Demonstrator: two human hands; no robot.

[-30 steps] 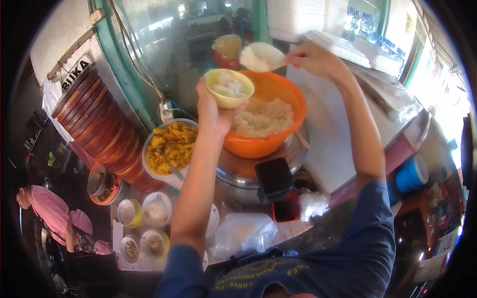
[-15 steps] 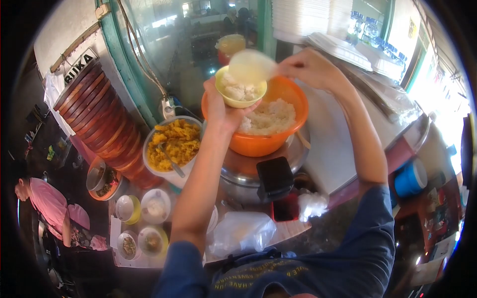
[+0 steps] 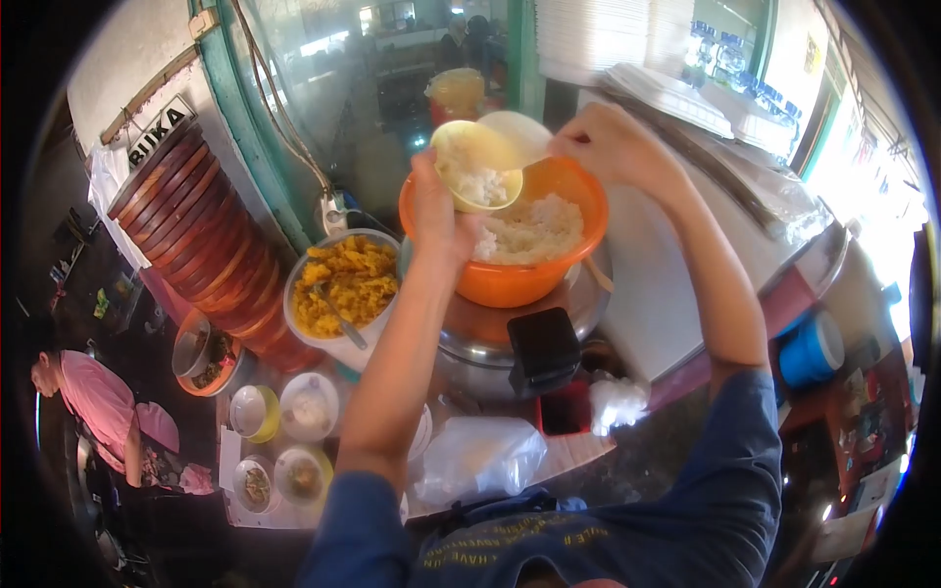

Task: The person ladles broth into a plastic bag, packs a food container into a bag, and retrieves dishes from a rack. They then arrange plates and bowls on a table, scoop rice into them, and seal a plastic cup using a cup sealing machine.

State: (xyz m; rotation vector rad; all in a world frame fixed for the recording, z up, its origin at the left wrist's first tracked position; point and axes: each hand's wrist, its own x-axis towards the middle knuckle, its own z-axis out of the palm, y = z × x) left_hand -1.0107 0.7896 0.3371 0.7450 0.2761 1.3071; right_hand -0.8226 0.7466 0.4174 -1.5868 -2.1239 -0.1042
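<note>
My left hand [image 3: 441,216] is closed around a small yellow bowl [image 3: 517,193] with white rice in it. The bowl is tilted, its mouth turned toward me and to the right. In my right hand [image 3: 610,145] is a pale rice paddle [image 3: 527,134], its blade blurred and overlapping the bowl's upper right side. Whether the blade touches the rice in the bowl I cannot tell. Just below both hands stands a large orange tub [image 3: 515,286] with loose white rice [image 3: 539,230] in it.
Yellow food fills a basin [image 3: 291,318] with a spoon on the left, beside stacked reddish-brown rings [image 3: 201,235]. Several small bowls [image 3: 304,470] stand nearer me, near a plastic bag [image 3: 480,456]. A black box [image 3: 544,351] sits before the tub. A person in pink [image 3: 98,402] is at far left.
The yellow bowl has tipped further toward me, and the rice in it sits lower. The paddle's blade has shifted slightly right and down. My right hand has turned a little.
</note>
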